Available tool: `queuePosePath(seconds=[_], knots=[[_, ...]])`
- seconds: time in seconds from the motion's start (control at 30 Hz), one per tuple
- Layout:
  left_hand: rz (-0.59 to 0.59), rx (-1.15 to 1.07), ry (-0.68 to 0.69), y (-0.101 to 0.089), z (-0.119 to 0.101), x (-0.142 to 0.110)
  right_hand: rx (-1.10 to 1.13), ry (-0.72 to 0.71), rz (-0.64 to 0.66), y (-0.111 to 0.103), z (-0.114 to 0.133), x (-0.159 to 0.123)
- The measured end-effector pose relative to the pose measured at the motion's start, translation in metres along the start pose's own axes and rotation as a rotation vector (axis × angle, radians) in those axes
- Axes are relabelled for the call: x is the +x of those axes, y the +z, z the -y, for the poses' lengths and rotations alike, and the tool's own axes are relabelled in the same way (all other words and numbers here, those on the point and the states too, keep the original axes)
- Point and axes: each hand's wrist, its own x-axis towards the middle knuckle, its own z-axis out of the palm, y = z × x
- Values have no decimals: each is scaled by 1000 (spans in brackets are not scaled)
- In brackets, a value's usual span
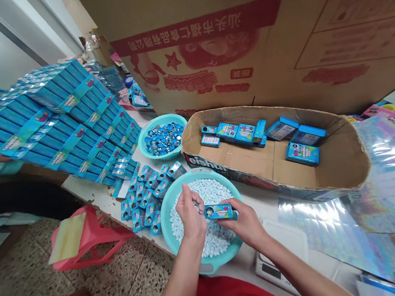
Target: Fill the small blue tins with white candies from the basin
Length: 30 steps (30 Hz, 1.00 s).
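The right hand (246, 224) holds a small blue box (219, 212) above the green bowl (166, 224) of white candies (210, 190). The left hand (192, 214) is curled near the box; its inside is hard to see.

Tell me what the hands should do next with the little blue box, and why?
Perhaps tip the curled left hand toward the blue box: the right hand holds it over the bowl of white pieces, with one end close to the left hand. Whether that hand holds pieces is hidden.
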Motion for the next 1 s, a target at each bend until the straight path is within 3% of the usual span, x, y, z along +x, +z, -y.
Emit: queuePosePath(seconds=[0.1,0.27,0.37,0.5,0.6,0.7,0.77,0.8,0.9,1.0], knots=[[19,183,21,-22,9,15,86,70,9,-20,-1,-13],[282,1252,161,-80,48,37,-17,130,-139,-86,-25,-64],[340,1695,122,-93,73,35,-165,203,-252,-110,-56,-93],[348,1828,57,-83,87,30,-263,257,-290,-106,-94,-114],[354,1776,9,-75,89,32,-338,192,-312,-107,-97,-113],[330,1654,-54,-71,91,36,-449,27,-418,-136,-77,-81],[293,1543,-97,-69,93,39,-544,-17,-438,-168,-63,-36],[262,1485,-111,-68,94,40,-613,9,-411,-185,-59,-7],[188,1251,-143,-70,100,43,-799,281,-228,-224,-64,80],[155,937,-243,-74,104,44,-836,415,-191,-235,-88,135]])
